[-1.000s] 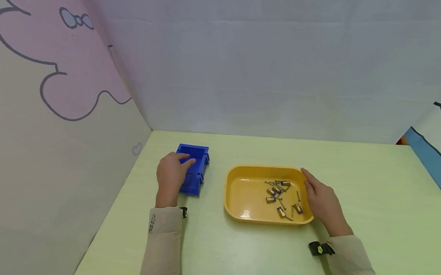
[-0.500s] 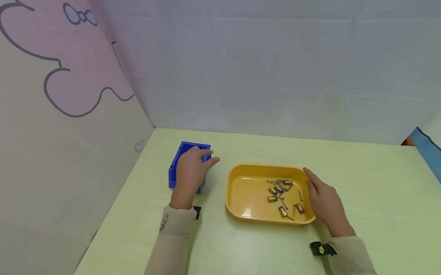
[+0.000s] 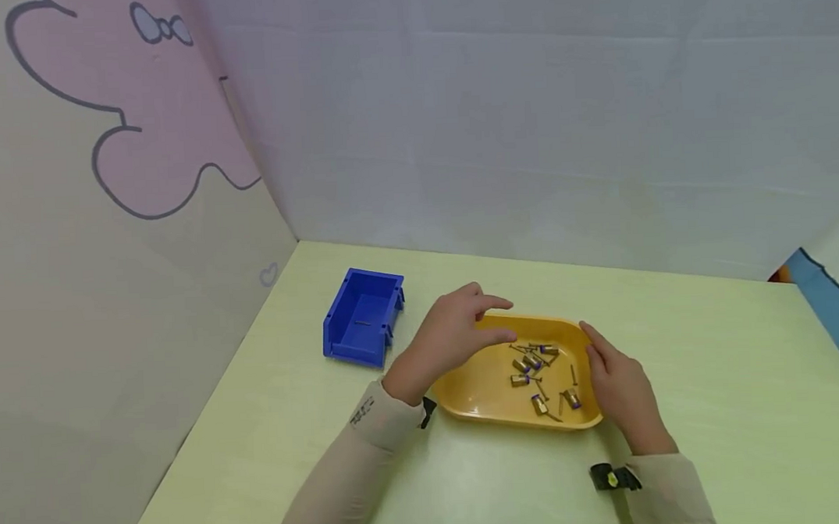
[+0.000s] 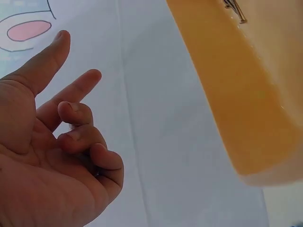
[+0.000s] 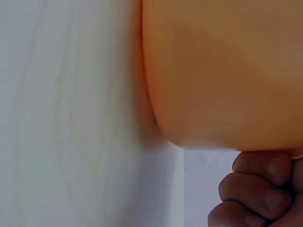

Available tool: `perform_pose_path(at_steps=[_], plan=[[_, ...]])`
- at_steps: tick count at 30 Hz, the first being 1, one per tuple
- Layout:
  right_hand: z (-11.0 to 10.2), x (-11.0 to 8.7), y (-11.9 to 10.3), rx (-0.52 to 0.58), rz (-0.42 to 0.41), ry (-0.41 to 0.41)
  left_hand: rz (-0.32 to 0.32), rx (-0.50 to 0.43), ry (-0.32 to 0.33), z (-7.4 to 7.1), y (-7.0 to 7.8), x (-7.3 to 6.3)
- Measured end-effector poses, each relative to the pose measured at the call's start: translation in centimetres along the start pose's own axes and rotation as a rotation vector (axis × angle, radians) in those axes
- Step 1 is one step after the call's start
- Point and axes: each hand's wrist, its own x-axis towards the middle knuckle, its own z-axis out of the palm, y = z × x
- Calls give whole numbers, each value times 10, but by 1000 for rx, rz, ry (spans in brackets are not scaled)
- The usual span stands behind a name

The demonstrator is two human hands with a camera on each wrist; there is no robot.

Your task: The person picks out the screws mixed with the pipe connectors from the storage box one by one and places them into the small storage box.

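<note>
In the head view my left hand (image 3: 451, 335) hovers over the left part of a yellow tray (image 3: 482, 412). Its thumb and index finger stretch apart with nothing between them; the left wrist view shows the other fingers (image 4: 80, 137) curled in. Screws (image 3: 574, 375) and brass fittings with blue-purple rings (image 3: 540, 404) lie loose in the tray's right half. My right hand (image 3: 625, 394) holds the tray's right end, thumb at the rim, with its curled fingers (image 5: 255, 194) against the outer wall. One screw (image 3: 362, 323) lies in a blue bin (image 3: 356, 355).
The blue bin stands left of the tray on the pale yellow-green table (image 3: 735, 404). A grey-white wall sheet (image 3: 526, 132) rises behind the table's back edge, and a side panel with a pink cartoon figure (image 3: 175, 147) stands on the left.
My left hand has moved right from over the blue bin to over the tray, leaving the bin and its screw in sight. The right hand keeps its place on the tray.
</note>
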Motion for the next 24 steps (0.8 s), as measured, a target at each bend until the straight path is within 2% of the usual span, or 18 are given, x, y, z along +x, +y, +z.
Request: perform_pose_path(at_steps=[4, 8, 14, 21, 24], plan=[[0, 0, -1, 4, 12, -11, 99, 72, -24, 4, 18, 7], [-1, 0, -2, 6, 23, -6, 177, 100, -58, 11, 30, 14], [-2, 0, -1, 4, 14, -5, 224, 75, -111, 21, 36, 22], [0, 0, 0, 13, 34, -16, 279, 56, -130, 30, 40, 32], [0, 0, 1, 13, 34, -17, 279, 62, -147, 34, 41, 37]])
